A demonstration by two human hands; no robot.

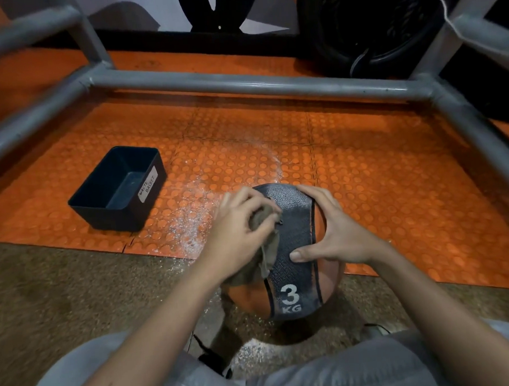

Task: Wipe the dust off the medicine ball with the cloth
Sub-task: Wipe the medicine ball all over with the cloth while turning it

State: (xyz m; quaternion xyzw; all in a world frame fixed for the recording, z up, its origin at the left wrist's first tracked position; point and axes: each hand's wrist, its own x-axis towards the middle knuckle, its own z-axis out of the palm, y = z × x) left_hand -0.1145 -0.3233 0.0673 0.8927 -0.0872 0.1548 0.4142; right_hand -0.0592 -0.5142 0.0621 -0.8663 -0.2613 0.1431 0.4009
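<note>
Resting between the two hands, the medicine ball [291, 250] sits on the floor where the orange mat [364, 172] meets the speckled floor [75, 290]. The cloth [264, 239] is bunched in the left hand [237, 232], fingers curled round it, and pressed against the ball's left side. The right hand [335, 230] is laid on the ball's right side, fingers spread, thumb on the dark band. White dust [190, 219] is seen just left of the left hand. A dark bin [101, 212] stands farther left.

left hand [237, 235] gripping cloth [266, 245] on medicine ball [297, 249], right hand [335, 230] steadying
</note>
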